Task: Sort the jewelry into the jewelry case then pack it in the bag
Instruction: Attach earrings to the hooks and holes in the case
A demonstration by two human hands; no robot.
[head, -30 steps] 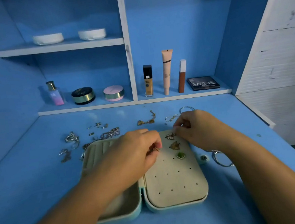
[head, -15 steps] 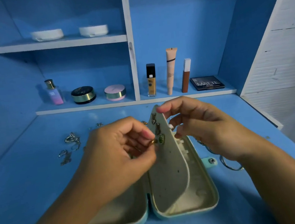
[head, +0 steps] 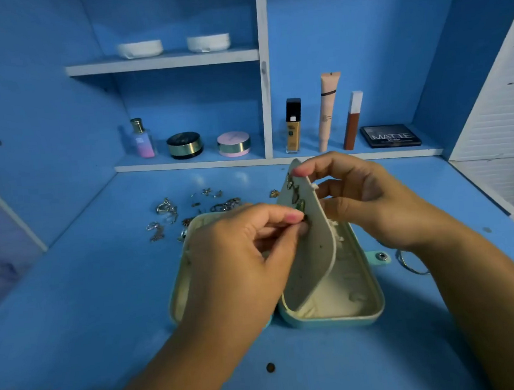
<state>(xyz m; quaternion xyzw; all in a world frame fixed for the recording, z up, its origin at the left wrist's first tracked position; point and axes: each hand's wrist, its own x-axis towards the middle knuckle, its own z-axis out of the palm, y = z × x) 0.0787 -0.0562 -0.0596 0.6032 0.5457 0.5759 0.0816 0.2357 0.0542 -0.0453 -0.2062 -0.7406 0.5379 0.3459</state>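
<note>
An open mint jewelry case (head: 365, 306) lies on the blue desk. Its cream earring panel (head: 314, 245) stands lifted upright, with a few earrings (head: 296, 196) pinned near its top. My left hand (head: 248, 257) pinches a small earring against the panel's left face. My right hand (head: 361, 198) holds the panel's top edge with thumb and fingers, reaching behind it. Loose silver and gold jewelry (head: 170, 215) lies scattered on the desk behind the case, at the left. No bag is in view.
Silver hoops (head: 411, 263) lie right of the case, by its snap tab (head: 380, 257). Cosmetics stand on the back ledge: a perfume bottle (head: 142, 138), compacts (head: 185, 145), foundation bottles (head: 293, 126) and a palette (head: 391, 135). Two white bowls (head: 140, 49) sit on the upper shelf.
The earring panel, flat one second ago, has been lifted upright by my right hand. My left hand rose with it and still pinches the earring at the panel's face.
</note>
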